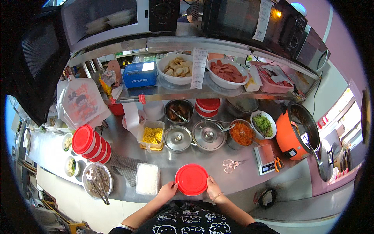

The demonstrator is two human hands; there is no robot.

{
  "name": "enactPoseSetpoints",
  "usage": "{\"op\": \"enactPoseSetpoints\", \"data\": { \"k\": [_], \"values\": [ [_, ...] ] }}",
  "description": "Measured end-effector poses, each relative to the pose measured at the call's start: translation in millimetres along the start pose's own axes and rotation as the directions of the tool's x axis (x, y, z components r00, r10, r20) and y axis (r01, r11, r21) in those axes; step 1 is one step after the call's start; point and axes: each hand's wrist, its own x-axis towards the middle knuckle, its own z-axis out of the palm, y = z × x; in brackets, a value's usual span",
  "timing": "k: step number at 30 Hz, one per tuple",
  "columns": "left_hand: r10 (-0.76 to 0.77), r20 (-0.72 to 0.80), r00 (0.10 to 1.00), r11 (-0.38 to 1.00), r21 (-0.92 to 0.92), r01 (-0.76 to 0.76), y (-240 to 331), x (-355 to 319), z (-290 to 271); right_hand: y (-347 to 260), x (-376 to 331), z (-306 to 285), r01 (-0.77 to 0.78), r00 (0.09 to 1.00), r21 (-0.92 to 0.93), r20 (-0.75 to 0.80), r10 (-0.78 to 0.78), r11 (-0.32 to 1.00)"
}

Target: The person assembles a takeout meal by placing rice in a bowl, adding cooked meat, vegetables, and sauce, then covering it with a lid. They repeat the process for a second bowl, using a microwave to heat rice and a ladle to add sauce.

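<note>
A round takeaway bowl with a red lid is at the front edge of the steel counter, close to my body. My left hand is closed on its left rim. From the other side, my right hand grips the right rim, with a bracelet on that wrist. What the bowl holds is hidden under the lid. Just left of my left hand lies a clear rectangular box of white rice. Pink-handled scissors rest on the counter to the right of the bowl.
Behind stand two lidded pots, a tub of corn, shredded carrot and chopped greens. At right are a scale and an orange cooker; at left, stacked red-lidded bowls and a bowl with tongs. A shelf overhangs the back.
</note>
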Motion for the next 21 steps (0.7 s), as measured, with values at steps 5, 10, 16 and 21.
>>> {"op": "enactPoseSetpoints", "data": {
  "k": [5, 10, 16, 21],
  "values": [
    [-0.043, 0.003, 0.999, 0.979, 0.202, 0.041, -26.3, 17.6, 29.6, 11.3, 24.5, -19.8, -0.004, 1.0, -0.216, 0.005, 0.005, 0.976],
    [-0.017, -0.077, 0.997, 0.999, 0.034, 0.02, -24.1, 16.4, 39.5, 7.0, 33.2, -24.1, 0.024, 0.999, -0.318, 0.049, -0.009, 0.948],
    [-0.055, -0.06, 0.997, 0.998, -0.029, 0.053, 3.9, 8.7, 36.3, -11.9, 32.1, -21.3, 0.265, 0.96, -0.518, 0.217, -0.175, 0.814],
    [-0.051, -0.016, 0.999, 0.994, -0.1, 0.05, 19.2, 5.6, 33.2, -20.8, 31.0, -22.9, 0.201, 0.976, -0.6, 0.188, -0.108, 0.775]
  ]
}}
